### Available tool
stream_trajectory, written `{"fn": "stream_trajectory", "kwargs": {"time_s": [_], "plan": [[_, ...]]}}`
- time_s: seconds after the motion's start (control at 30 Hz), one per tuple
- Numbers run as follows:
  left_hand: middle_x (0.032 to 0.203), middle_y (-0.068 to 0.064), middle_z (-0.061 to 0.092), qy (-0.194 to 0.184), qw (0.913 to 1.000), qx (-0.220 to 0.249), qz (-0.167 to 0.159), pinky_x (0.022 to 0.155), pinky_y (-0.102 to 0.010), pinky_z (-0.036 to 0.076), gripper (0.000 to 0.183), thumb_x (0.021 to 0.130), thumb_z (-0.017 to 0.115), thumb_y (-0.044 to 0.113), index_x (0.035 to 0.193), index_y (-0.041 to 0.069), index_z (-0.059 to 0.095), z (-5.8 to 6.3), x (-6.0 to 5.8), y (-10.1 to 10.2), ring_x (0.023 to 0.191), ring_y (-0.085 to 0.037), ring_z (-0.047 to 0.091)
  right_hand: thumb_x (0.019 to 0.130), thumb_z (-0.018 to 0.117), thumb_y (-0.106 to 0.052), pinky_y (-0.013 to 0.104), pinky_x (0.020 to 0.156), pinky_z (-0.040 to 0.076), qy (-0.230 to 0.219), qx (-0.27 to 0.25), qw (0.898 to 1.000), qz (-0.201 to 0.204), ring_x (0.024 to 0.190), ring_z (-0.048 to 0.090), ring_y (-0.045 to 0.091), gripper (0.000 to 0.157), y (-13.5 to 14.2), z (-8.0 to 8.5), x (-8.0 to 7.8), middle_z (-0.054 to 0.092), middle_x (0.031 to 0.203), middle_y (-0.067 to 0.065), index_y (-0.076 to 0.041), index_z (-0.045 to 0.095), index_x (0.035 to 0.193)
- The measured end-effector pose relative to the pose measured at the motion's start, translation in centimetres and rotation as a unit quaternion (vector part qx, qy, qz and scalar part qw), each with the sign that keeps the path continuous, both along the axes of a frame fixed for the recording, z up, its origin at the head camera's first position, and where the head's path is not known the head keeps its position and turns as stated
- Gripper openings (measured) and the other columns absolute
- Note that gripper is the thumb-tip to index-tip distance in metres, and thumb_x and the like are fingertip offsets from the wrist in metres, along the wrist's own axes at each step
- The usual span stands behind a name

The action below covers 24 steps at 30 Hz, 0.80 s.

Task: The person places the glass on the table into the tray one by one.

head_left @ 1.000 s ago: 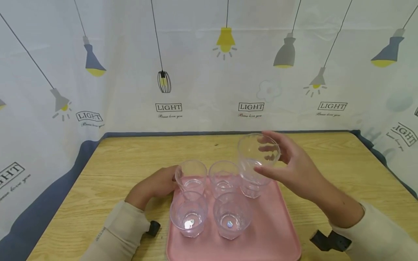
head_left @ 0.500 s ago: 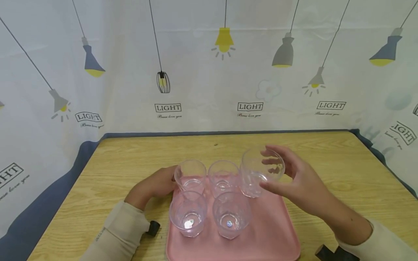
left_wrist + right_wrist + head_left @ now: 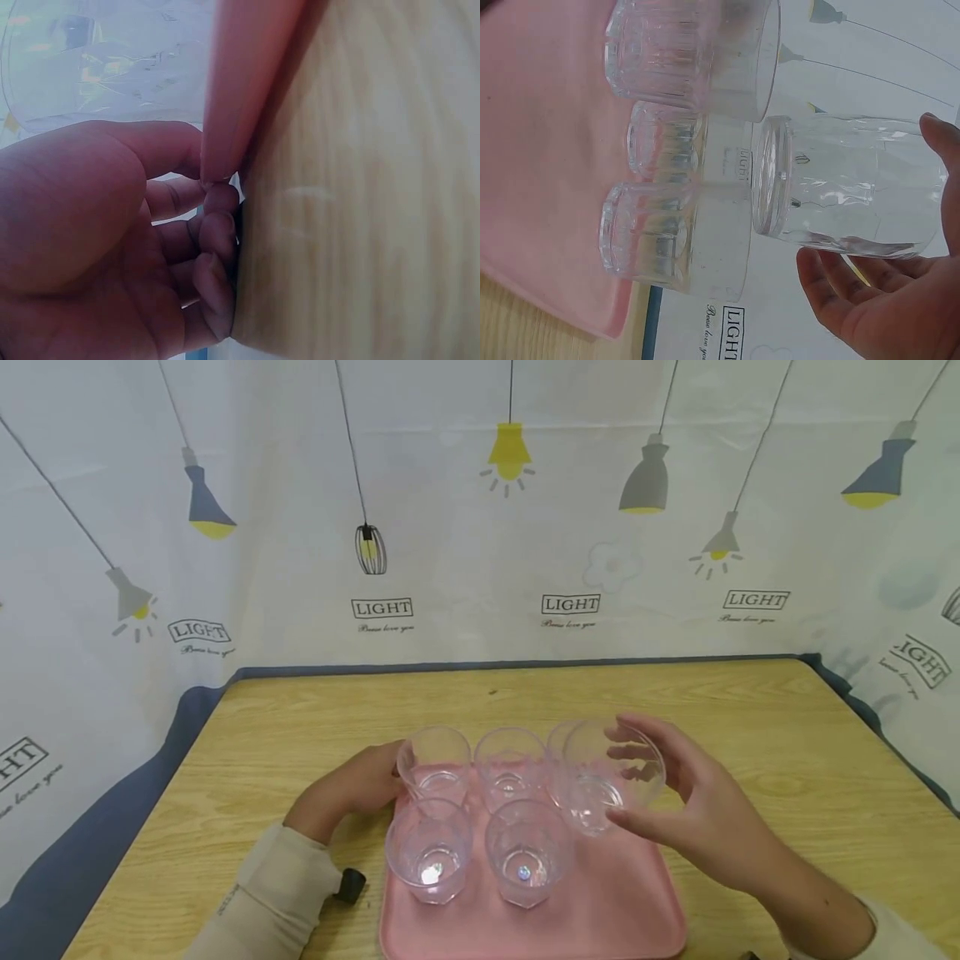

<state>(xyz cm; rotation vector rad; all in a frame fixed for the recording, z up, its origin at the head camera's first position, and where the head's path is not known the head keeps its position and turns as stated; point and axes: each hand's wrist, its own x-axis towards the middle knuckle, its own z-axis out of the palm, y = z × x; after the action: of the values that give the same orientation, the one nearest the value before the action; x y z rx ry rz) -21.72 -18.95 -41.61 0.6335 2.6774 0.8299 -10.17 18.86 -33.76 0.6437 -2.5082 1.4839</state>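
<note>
My right hand [image 3: 701, 814] holds a clear plastic cup [image 3: 611, 777], thumb on the near side and fingers round the far side. The right wrist view shows this held cup [image 3: 847, 187] raised, its base around the height of the other cups' rims. Two upright cups, a left one [image 3: 430, 852] and a right one [image 3: 527, 853], stand in front on the pink tray [image 3: 600, 910]. Behind them is a row of three, the rightmost partly hidden by the held cup. My left hand [image 3: 363, 781] pinches the tray's left edge [image 3: 232, 97], thumb above and fingertips below.
The tray rests on a wooden table [image 3: 277, 718]. A white curtain [image 3: 465, 543] printed with lamps encloses the back and sides. A dark wrist device [image 3: 350, 885] sits beside my left sleeve [image 3: 281, 885].
My right hand has lowered the held cup and brought it toward me and slightly right, from above the back-right cup to just in front of it. My left hand stays at the tray's edge.
</note>
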Motion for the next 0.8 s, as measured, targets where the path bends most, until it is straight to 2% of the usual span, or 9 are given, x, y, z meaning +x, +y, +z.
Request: {"fn": "stream_trajectory", "kwargs": {"time_s": [0.2,0.4,0.67,0.8], "plan": [[0.129,-0.014,0.066,-0.003,1.0,0.001,0.003,0.109,-0.054,0.044,0.041,0.094,0.066,0.021,0.132,0.007,0.058,-0.2,0.1,-0.3,0.126,-0.035,0.058,0.075,0.085,0.0,0.016,0.091,0.05,0.006,-0.006,1.0,0.009,0.117,0.06,0.008,0.084,0.1,-0.5,0.8,0.059,0.134,-0.002,-0.021,0.045,0.146],[0.125,-0.012,0.068,-0.006,1.0,-0.001,0.0,0.107,-0.054,0.045,0.033,0.095,0.066,0.021,0.125,0.008,0.06,-0.1,0.1,-0.2,0.123,-0.033,0.06,0.076,0.085,-0.004,0.016,0.09,0.05,-0.011,0.003,1.0,0.0,0.114,0.061,0.008,0.081,0.4,-1.1,0.8,0.061,0.129,-0.002,-0.022,0.046,0.145],[0.13,-0.015,0.066,-0.005,1.0,-0.004,0.001,0.109,-0.054,0.044,0.043,0.094,0.065,0.017,0.135,0.007,0.056,0.2,0.2,0.0,0.127,-0.036,0.058,0.074,0.087,-0.007,0.02,0.089,0.051,-0.036,-0.004,0.999,0.003,0.113,0.061,0.009,0.08,0.7,-2.3,0.8,0.061,0.128,0.009,-0.014,0.046,0.142],[0.135,-0.015,0.063,-0.003,1.0,0.001,-0.003,0.111,-0.055,0.042,0.047,0.094,0.065,0.019,0.139,0.007,0.055,0.2,0.2,-0.1,0.129,-0.036,0.056,0.073,0.089,-0.008,0.019,0.09,0.051,-0.04,-0.003,0.999,0.006,0.113,0.06,0.007,0.081,0.8,-2.9,0.8,0.061,0.127,0.01,-0.012,0.045,0.142]]}}
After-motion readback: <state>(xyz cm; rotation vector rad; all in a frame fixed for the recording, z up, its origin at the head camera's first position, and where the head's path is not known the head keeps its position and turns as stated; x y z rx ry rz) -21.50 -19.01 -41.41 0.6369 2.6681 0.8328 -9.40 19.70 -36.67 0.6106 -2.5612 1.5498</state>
